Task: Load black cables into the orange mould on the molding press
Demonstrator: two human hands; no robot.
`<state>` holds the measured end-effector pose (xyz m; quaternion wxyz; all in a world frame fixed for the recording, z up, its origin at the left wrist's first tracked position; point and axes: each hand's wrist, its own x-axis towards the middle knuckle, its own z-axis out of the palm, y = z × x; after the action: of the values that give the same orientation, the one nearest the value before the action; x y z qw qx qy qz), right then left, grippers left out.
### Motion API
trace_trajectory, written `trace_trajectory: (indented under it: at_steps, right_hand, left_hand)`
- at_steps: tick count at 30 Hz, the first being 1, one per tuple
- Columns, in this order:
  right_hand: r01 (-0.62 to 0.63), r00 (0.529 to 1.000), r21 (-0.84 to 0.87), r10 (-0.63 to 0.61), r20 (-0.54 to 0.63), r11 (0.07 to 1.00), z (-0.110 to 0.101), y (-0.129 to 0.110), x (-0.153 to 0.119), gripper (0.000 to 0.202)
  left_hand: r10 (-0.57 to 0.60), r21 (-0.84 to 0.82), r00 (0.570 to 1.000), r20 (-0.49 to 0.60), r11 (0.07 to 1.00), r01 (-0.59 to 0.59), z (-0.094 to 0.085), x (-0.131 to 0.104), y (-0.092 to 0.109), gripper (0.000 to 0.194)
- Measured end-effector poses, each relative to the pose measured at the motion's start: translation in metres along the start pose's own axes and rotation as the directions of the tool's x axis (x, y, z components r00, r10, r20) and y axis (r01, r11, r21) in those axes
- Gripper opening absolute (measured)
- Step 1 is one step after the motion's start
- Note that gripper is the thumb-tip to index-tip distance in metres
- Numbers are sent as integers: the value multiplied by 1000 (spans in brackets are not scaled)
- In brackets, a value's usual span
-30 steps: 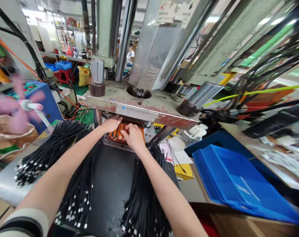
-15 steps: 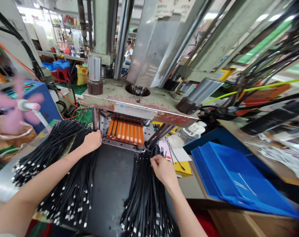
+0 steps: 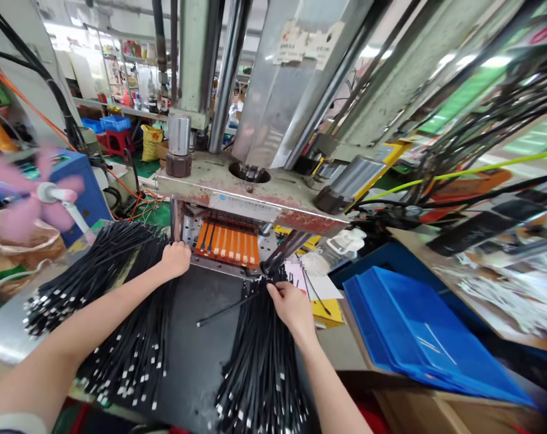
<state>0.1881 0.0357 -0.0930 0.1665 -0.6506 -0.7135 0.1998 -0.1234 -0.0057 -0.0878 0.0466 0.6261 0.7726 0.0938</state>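
My right hand [image 3: 294,306] pinches one black flat cable [image 3: 228,310] near the top of the right-hand bundle. That cable slants left, its pale-tipped end over the dark bench plate [image 3: 196,361]. Under the hand lies the bundle of black cables [image 3: 259,367], with whitish tips toward me. My left hand [image 3: 176,260] is closed beside the press post, at the upper ends of the left cable bundle [image 3: 140,337]; whatever its fingers hold is hidden. Between the hands, inside the press, sits an orange mould tray [image 3: 230,242] with two black cables at its left and several pale slots.
The press plate [image 3: 255,205] hangs above the orange tray, with a post on either side. Blue plastic sheets [image 3: 427,337] lean at the right. A pink fan [image 3: 42,193] spins at the left. Another cable pile [image 3: 78,289] lies on the left bench. Papers and a yellow box [image 3: 327,312] lie right of the press.
My right hand has moved slightly left and up, and one cable now sticks out leftward from the bundle. My left hand has shifted a little and stays closed. The view has turned slightly.
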Motion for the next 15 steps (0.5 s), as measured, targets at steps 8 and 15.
trace_trajectory:
  at_steps: [8,15]
  right_hand:
    - [-38,995,-341,66,71,939,8,-26,9,31]
    - [-47,999,-266,45,-14,963,3,-21,-11,48]
  left_hand:
    - [-21,-327,999,-51,945,3,-23,2,-27,17]
    - [115,-739,970,-216,630,-239,-67,-39,-20,16]
